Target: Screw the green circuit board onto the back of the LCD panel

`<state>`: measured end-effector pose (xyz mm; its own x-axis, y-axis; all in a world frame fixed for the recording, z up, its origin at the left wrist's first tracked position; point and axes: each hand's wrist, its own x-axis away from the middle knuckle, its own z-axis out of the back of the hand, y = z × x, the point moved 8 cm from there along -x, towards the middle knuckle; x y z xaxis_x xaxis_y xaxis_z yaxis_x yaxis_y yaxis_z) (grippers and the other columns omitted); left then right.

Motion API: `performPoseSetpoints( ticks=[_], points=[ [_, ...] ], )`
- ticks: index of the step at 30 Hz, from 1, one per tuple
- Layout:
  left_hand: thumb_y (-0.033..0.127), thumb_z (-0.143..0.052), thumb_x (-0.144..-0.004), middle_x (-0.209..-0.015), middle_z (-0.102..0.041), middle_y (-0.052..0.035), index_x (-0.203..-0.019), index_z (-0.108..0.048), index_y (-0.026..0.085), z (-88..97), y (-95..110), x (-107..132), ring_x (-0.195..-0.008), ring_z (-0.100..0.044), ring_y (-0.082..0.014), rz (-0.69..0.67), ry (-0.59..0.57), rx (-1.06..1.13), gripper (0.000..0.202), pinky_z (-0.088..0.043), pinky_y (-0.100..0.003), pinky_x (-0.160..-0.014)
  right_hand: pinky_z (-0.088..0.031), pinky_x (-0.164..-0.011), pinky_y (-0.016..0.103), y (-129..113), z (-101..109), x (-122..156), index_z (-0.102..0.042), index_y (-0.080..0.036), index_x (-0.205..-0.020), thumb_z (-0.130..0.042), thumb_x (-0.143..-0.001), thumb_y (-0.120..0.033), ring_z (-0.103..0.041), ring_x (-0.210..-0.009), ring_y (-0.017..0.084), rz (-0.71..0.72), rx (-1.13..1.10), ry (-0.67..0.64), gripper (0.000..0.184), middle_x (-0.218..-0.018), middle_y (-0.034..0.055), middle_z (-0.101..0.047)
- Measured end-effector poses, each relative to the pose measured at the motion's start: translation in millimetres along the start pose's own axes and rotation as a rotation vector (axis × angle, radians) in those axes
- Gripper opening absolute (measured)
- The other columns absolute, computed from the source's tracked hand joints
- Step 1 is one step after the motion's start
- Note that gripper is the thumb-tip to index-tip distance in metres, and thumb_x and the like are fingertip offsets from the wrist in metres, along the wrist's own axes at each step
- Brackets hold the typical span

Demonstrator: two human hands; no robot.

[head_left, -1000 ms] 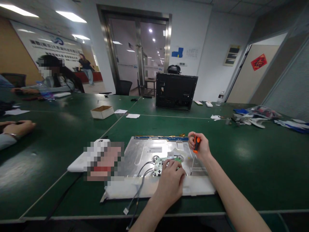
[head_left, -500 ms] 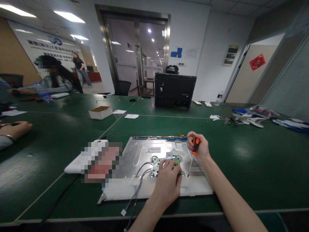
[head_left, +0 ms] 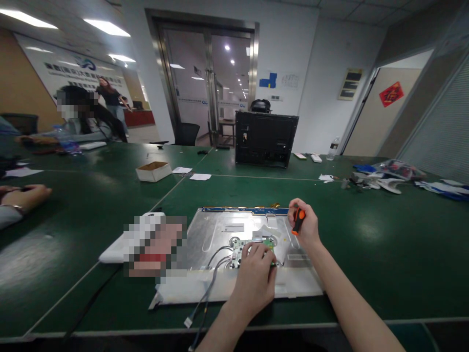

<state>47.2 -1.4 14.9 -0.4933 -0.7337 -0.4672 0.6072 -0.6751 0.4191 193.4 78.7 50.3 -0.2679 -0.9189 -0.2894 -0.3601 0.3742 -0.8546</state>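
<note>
A silver metal panel [head_left: 216,234], the back of a flat screen, lies on the green table [head_left: 384,244] in front of me. A small green circuit board [head_left: 242,247] sits on its middle, with grey cables [head_left: 208,288] running off the near edge. My left hand [head_left: 256,278] rests on the board, fingers curled and pressing on it. My right hand [head_left: 304,222] hovers over the panel's right part, closed around an orange-handled screwdriver [head_left: 297,221] that points down.
A white device [head_left: 113,249] lies left of the panel. A black monitor [head_left: 266,139] stands further back, with a small cardboard box [head_left: 154,171] and papers nearby. Clutter lies at the right. Another person's hand [head_left: 22,195] rests at the left; more people sit or stand behind.
My right hand with the screwdriver has shifted slightly right and up. A clear piece beside the panel under that hand no longer shows. A person in the background has walked left.
</note>
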Motion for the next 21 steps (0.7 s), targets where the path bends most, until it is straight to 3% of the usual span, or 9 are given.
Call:
performPoseSetpoints(
  ticks=[5,14,21],
  points=[
    [0.007,-0.052,-0.073,-0.089,-0.058,-0.0040,-0.079,-0.054,0.020,1.9,1,-1,-0.092,-0.051,-0.0234,-0.013,0.014,-0.009,0.014,-0.032,-0.044,-0.093,-0.020,-0.035,0.020,-13,-2,6,-0.047,-0.021,-0.062,-0.056,-0.075,-0.031,-0.032,-0.033,0.007,0.113,0.087,0.046,0.019,-0.036,-0.0078,-0.042],
    [0.004,-0.048,-0.073,-0.090,-0.060,-0.0043,-0.076,-0.056,0.020,2.8,1,-2,-0.091,-0.051,-0.0232,-0.031,0.045,-0.033,0.018,-0.033,-0.044,-0.090,-0.026,-0.038,0.021,-37,-34,42,-0.045,-0.022,-0.063,-0.050,-0.083,-0.034,-0.035,-0.035,0.008,0.381,0.392,-0.048,0.023,-0.040,-0.0078,-0.043],
    [0.005,-0.048,-0.075,-0.090,-0.060,-0.0049,-0.077,-0.056,0.020,2.6,2,-2,-0.090,-0.051,-0.0234,-0.039,0.046,-0.052,0.017,-0.034,-0.045,-0.090,-0.028,-0.040,0.023,-39,-40,55,-0.044,-0.024,-0.062,-0.047,-0.085,-0.034,-0.035,-0.038,0.010,0.512,0.516,-0.087,0.025,-0.042,-0.0068,-0.041]
  ],
)
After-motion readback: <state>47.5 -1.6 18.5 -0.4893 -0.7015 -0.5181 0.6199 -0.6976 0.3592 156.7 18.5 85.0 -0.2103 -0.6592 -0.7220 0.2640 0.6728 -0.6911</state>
